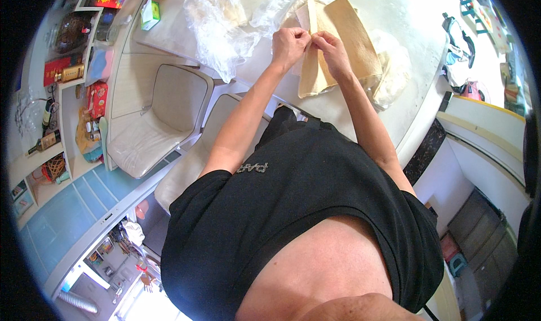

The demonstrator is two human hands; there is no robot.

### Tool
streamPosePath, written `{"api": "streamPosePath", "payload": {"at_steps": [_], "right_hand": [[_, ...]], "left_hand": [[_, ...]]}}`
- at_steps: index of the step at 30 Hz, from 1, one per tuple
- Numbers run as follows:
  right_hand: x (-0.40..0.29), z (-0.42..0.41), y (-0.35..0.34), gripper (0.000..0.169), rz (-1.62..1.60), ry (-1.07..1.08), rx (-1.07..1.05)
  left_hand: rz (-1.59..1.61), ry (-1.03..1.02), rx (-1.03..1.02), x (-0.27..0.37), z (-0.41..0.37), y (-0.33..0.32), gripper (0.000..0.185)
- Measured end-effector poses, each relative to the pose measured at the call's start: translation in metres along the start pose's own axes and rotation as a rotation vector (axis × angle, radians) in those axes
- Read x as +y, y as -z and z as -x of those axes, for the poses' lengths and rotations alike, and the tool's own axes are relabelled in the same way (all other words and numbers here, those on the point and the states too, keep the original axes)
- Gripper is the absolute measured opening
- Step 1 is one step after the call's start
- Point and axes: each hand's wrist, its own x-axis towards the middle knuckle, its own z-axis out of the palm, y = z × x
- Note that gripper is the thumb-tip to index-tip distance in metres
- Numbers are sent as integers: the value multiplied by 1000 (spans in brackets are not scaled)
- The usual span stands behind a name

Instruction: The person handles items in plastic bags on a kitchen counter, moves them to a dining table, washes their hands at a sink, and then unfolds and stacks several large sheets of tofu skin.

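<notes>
On the table ahead of me lies a tan, felt-like sheet [353,29], spread wide with its edges lifted. A narrow pale strip [312,14] stands up along its left part. My left hand [290,47] pinches the material at the lower end of this strip. Close beside it, my right hand [331,54] pinches the same spot between thumb and forefinger, the two fingertips nearly touching. A folded flap [312,82] of the tan material hangs below both hands. Whether the strip is a separate piece or a folded edge, I cannot tell.
Crumpled clear plastic [217,29] lies on the pale table [171,31] to the left. A plastic bag with pale contents [391,74] sits at the right. A green-and-white tissue packet [150,14] is near the left edge. Chairs [181,97] stand along the table's near side.
</notes>
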Motion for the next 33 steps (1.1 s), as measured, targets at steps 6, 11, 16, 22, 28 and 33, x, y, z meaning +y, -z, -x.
{"api": "streamPosePath", "payload": {"at_steps": [6, 11, 16, 22, 28, 33], "right_hand": [[15, -5, 8, 14, -246, -15, 51], [10, -3, 11, 18, -260, -14, 152], [13, -5, 5, 23, 440, 123, 120], [-18, 3, 40, 33, -235, -18, 225], [-63, 37, 180, 27, -310, 159, 420], [-141, 67, 203, 32, -202, 206, 472]], "left_hand": [[290, 116, 48, 2, -3, 1, 18], [612, 229, 0, -33, -9, 1, 20], [-231, -6, 83, -10, -1, -17, 28], [121, 49, 228, -82, -24, 1, 12], [135, 63, 333, -142, -29, 64, 15], [203, 151, 324, -163, -27, 82, 15]]}}
